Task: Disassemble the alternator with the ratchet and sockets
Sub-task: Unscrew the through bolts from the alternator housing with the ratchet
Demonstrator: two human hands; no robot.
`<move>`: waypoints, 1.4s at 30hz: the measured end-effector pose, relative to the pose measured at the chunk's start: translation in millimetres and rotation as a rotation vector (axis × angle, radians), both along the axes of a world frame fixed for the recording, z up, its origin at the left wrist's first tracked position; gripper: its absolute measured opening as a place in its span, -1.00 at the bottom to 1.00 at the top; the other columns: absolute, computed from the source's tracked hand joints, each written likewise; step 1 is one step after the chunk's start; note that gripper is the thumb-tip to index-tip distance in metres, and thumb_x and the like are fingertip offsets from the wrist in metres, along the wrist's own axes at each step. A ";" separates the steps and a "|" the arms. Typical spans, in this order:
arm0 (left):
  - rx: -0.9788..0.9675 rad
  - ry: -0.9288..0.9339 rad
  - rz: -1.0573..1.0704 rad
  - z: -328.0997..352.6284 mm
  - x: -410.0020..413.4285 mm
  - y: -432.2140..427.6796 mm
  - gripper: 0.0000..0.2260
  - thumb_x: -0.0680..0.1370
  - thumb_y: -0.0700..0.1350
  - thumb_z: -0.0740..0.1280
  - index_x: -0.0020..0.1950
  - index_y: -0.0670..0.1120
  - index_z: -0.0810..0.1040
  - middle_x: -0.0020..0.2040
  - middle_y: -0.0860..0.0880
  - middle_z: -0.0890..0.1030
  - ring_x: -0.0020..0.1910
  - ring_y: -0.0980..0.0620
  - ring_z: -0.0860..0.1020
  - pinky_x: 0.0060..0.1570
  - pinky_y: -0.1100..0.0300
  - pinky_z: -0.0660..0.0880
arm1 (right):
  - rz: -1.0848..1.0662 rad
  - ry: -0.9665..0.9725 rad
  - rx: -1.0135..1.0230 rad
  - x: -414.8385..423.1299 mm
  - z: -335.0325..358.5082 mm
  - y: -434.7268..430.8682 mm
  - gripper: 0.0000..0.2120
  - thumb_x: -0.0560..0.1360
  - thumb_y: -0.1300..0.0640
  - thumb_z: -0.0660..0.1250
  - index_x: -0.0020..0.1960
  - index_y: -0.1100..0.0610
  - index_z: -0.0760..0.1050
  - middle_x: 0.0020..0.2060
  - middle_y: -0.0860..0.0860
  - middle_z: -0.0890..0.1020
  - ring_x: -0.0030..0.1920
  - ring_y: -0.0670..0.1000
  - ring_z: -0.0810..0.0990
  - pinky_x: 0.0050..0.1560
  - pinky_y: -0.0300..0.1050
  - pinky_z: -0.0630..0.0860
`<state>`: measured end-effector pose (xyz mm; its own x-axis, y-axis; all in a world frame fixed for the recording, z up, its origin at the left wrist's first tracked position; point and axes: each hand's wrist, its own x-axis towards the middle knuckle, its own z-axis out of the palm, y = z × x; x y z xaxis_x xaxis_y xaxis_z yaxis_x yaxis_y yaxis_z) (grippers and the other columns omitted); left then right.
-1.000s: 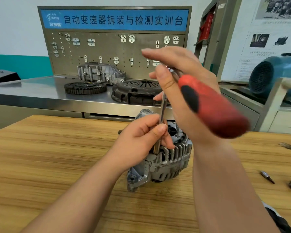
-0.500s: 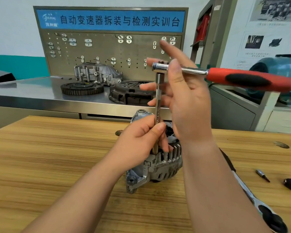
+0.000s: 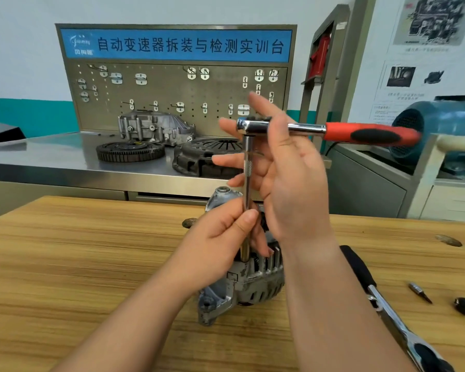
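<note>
A second ratchet [image 3: 392, 318] and a loose bit [image 3: 419, 292] lie on the worktop [image 3: 91, 264], right of the right forearm. The alternator [image 3: 253, 285] sits below both hands. The left hand [image 3: 220, 242] pinches the upright extension bar [image 3: 248, 167], partly hiding its lower end. The right hand [image 3: 287, 178], fingers spread, pinches the head of the ratchet [image 3: 360, 132], whose red handle points level and rightward.
</note>
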<state>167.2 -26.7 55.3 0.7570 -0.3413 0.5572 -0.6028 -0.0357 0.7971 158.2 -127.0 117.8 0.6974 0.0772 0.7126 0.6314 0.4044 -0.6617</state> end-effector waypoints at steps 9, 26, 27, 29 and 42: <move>-0.023 -0.037 0.064 -1.0 -6.6 -7.1 -0.75 0.60 -0.11 0.15 -0.12 -0.21 0.53 -0.39 0.04 0.60 -0.34 0.21 0.59 -0.23 0.33 0.48 | -0.245 -0.302 -0.214 0.9 -2.2 -7.7 -0.68 0.58 0.02 0.18 0.32 -0.04 0.32 0.27 -0.03 0.54 -0.02 -0.08 0.67 -0.12 -0.28 0.59; -0.065 0.011 0.117 -6.5 -6.0 -7.8 -0.66 0.58 -0.22 0.21 -0.38 -0.08 0.57 -0.49 0.02 0.57 -0.46 0.31 0.51 -0.41 0.53 0.38 | -0.255 -0.301 -0.163 2.7 -3.1 2.5 -0.71 0.62 0.09 0.18 0.31 -0.12 0.39 0.20 -0.08 0.55 0.02 0.07 0.65 0.01 0.12 0.60; -0.095 -0.014 0.103 -3.1 -7.6 -8.6 -0.68 0.59 -0.13 0.18 -0.29 -0.14 0.59 -0.42 -0.10 0.58 -0.41 0.27 0.54 -0.34 0.48 0.42 | -0.191 -0.247 -0.152 2.5 -2.7 2.7 -0.72 0.63 0.05 0.14 0.32 -0.14 0.36 0.23 -0.06 0.56 -0.08 0.04 0.68 -0.12 0.01 0.63; -0.120 -0.012 0.046 -2.2 -9.9 -7.3 -0.66 0.58 0.03 0.15 -0.12 -0.19 0.57 -0.27 -0.21 0.61 -0.28 0.09 0.59 -0.21 0.34 0.50 | -0.022 -0.124 -0.075 3.7 -2.9 1.5 -0.69 0.61 -0.04 0.07 0.33 -0.11 0.37 0.20 0.02 0.61 -0.26 0.02 0.69 -0.31 -0.12 0.57; -0.068 -0.055 0.119 -9.1 -2.3 -11.0 -0.68 0.59 -0.17 0.19 -0.29 0.05 0.60 -0.44 0.14 0.57 -0.43 0.31 0.49 -0.36 0.42 0.41 | -0.192 -0.293 -0.133 -1.4 -0.2 1.2 -0.70 0.59 0.18 0.25 0.30 -0.01 0.46 0.29 -0.16 0.47 0.13 0.09 0.64 -0.02 0.01 0.63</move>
